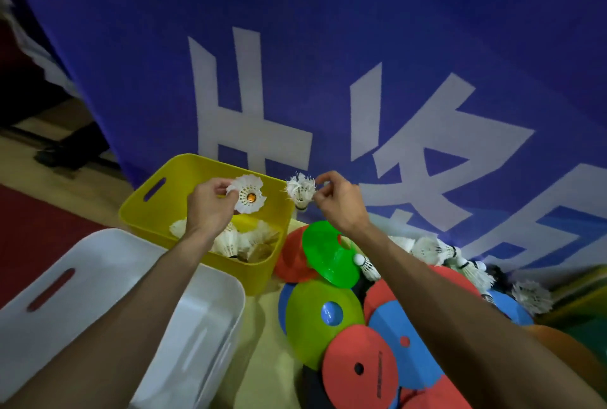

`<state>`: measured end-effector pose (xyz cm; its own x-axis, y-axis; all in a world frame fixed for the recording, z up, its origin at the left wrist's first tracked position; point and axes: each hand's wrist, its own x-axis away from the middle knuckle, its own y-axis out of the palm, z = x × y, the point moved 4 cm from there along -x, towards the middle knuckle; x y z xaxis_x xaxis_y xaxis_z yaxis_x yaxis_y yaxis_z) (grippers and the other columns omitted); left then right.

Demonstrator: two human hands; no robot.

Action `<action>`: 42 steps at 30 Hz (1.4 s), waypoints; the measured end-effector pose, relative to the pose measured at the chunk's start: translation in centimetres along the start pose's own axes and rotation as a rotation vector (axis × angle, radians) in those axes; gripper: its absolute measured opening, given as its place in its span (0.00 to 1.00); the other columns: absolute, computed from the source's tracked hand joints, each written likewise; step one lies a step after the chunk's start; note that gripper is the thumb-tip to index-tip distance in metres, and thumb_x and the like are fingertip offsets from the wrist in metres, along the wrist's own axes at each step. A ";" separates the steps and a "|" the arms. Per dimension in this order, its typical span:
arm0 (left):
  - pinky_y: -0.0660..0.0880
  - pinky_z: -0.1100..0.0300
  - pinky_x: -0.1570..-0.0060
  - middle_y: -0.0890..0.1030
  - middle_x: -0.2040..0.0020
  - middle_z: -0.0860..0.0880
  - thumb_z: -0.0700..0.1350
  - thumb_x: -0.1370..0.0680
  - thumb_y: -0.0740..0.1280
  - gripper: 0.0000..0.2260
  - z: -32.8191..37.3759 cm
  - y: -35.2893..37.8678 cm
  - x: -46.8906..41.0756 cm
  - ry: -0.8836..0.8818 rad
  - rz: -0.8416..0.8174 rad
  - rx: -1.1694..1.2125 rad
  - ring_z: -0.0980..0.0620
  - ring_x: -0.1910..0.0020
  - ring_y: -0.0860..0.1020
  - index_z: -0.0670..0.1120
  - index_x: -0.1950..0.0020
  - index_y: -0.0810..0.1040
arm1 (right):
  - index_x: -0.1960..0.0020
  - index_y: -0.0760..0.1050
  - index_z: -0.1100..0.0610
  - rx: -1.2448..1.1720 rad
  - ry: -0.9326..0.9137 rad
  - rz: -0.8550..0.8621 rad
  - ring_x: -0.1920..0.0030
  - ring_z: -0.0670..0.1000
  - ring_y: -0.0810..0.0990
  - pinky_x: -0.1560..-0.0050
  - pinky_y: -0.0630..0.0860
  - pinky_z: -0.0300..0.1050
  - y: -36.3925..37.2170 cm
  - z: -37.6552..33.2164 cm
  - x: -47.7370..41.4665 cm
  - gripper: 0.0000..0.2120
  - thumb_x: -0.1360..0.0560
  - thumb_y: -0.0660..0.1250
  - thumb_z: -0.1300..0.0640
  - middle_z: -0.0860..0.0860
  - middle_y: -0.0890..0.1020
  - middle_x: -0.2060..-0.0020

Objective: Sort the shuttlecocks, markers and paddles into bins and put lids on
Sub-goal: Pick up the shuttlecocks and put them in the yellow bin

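My left hand [208,208] holds a white feather shuttlecock [248,199] by its skirt above the yellow bin [154,208], which has several shuttlecocks in its bottom. My right hand [340,203] pinches a frayed white shuttlecock [300,191] just past the bin's right rim. More shuttlecocks [433,249] lie in a heap at the right along the banner. Flat disc markers in green [328,255], lime [323,313], orange and blue are piled under my right forearm. Red and blue paddles [361,366] lie at the bottom of that pile.
An empty white bin [108,310] with a slot handle stands at the lower left, touching the yellow bin. A blue banner [295,63] with large white characters hangs right behind everything. Red floor mat lies at the left.
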<state>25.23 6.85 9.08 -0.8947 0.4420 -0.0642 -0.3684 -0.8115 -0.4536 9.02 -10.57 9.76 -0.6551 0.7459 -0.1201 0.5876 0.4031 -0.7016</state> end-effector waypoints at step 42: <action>0.68 0.65 0.47 0.78 0.40 0.46 0.41 0.24 0.67 0.13 1.3 23.0 10.2 0.171 -0.809 -0.247 0.49 0.41 0.76 0.43 0.39 0.77 | 0.38 0.76 0.57 0.089 0.387 -0.161 0.48 0.52 0.78 0.46 0.70 0.40 -10.3 19.9 3.3 0.15 0.25 0.64 0.62 0.51 0.80 0.48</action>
<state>7.34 -7.80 -0.82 -0.3233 0.9158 0.2381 -0.7925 -0.1245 -0.5970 -8.63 -22.80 2.56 -0.4985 0.8281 0.2563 0.4383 0.4959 -0.7497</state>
